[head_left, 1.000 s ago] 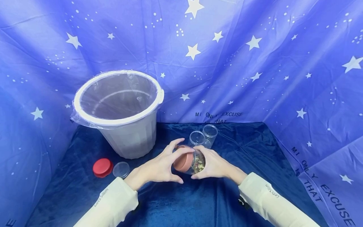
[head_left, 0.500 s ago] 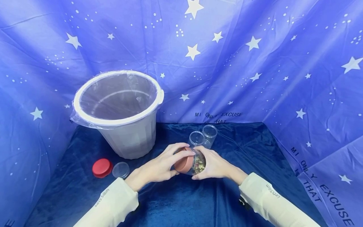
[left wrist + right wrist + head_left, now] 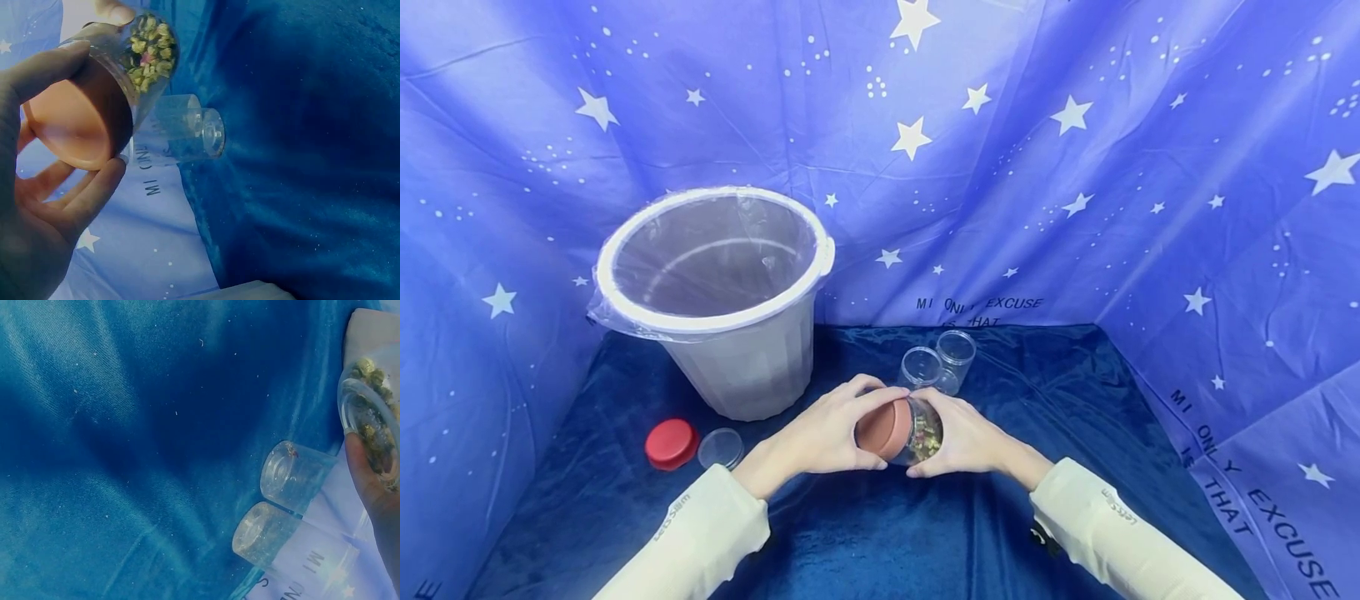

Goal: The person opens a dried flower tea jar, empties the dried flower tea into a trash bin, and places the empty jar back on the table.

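Note:
A clear jar (image 3: pixel 927 435) with small yellow-green dried flower buds, one of them pink, lies tipped sideways between the two hands. Its terracotta-coloured lid (image 3: pixel 883 432) faces left and sits over the jar's mouth. My left hand (image 3: pixel 820 432) grips this lid, thumb on one side and fingertips round the far rim, as the left wrist view shows on the lid (image 3: pixel 75 122). Around the jar's base end, my right hand (image 3: pixel 972 437) holds the glass with thumb below and fingers above. Part of the jar is hidden behind the fingers.
Two clear jars without lids, the nearer jar (image 3: pixel 919 363) and the farther jar (image 3: pixel 957 350), stand just beyond the hands. A white bucket (image 3: pixel 748 379) lined with a clear bag stands back left. Before it lie a red lid (image 3: pixel 672 444) and a clear disc-shaped lid (image 3: pixel 718 448).
My left thumb and fingers have closed in from a spread pose onto the lid, then shifted their hold along its rim. My right hand keeps the jar nearly still.

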The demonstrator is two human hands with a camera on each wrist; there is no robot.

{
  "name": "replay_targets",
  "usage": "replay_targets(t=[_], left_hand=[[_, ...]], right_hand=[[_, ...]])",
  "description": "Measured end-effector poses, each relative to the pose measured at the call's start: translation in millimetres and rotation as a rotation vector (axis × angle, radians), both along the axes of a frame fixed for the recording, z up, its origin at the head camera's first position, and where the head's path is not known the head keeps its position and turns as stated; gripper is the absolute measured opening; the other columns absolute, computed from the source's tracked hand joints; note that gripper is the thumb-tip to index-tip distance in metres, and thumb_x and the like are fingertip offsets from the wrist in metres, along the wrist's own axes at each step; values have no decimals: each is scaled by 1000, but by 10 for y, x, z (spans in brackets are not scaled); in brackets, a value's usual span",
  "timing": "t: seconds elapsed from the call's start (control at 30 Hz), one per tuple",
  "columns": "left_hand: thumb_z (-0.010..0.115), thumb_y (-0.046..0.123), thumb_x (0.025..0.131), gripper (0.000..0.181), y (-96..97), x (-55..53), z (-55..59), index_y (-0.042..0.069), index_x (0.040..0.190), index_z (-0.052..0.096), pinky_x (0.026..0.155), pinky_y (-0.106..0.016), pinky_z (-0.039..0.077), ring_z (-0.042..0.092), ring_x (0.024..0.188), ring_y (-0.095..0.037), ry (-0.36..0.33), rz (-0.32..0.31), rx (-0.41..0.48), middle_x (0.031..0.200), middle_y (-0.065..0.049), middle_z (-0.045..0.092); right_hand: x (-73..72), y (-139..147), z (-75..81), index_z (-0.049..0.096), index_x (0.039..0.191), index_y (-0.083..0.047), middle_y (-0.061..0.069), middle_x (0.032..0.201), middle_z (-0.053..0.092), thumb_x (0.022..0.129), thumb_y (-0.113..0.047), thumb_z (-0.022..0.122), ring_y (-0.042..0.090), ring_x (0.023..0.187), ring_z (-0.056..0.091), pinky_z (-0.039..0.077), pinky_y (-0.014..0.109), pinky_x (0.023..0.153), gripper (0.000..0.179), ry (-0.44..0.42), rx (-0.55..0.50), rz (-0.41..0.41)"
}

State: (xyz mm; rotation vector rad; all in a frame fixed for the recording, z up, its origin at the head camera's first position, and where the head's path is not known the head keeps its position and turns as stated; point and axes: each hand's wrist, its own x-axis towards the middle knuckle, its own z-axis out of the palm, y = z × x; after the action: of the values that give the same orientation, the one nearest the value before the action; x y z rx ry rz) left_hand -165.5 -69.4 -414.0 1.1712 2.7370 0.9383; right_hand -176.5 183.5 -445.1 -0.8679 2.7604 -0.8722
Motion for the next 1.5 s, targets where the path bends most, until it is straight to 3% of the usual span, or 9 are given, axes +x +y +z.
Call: replay_targets(t=[0.17, 0.37, 0.7, 0.87, 1.5], left_hand=[[84, 46, 71, 83, 11, 18, 6, 28, 144, 49, 74, -27, 54, 64, 93, -16, -61, 88, -11, 123, -2, 58], [78, 59, 71, 79, 12, 18, 4, 28, 140, 52, 63, -23, 49, 59, 76, -11, -56, 149, -23, 105, 0, 59], [71, 65, 75, 74, 87, 16, 3, 21, 133, 58, 63, -25, 49, 58, 77, -12, -138, 237, -9, 99, 1, 61], [69, 63, 78, 72, 110, 10, -9, 15, 131, 59, 66, -26, 50, 59, 85, -13, -164, 252, 26, 102, -1, 65], [66, 57, 84, 50, 115, -34, -24, 17, 114, 64, 63, -24, 50, 61, 75, -7, -228, 246, 109, 93, 3, 68]], right_hand=[[4, -3, -16, 50, 132, -19, -6, 112, 64, 58, -50, 89, 11, 94, 64, 54, 28, 80, 89, 18, 12, 2], [4, -18, -13, 51, 129, -20, -8, 110, 64, 57, -51, 90, 10, 94, 64, 54, 28, 79, 87, 34, 9, 11], [4, -34, -15, 50, 131, -18, -7, 111, 64, 57, -52, 89, 10, 94, 64, 54, 28, 80, 90, 55, 16, 10], [-1, -40, -11, 50, 131, -19, -7, 112, 64, 58, -52, 89, 9, 94, 64, 54, 28, 79, 89, 46, 6, 15], [6, -35, 12, 50, 131, -19, -6, 114, 64, 58, -51, 88, 11, 95, 64, 53, 28, 79, 89, 11, 20, -23]])
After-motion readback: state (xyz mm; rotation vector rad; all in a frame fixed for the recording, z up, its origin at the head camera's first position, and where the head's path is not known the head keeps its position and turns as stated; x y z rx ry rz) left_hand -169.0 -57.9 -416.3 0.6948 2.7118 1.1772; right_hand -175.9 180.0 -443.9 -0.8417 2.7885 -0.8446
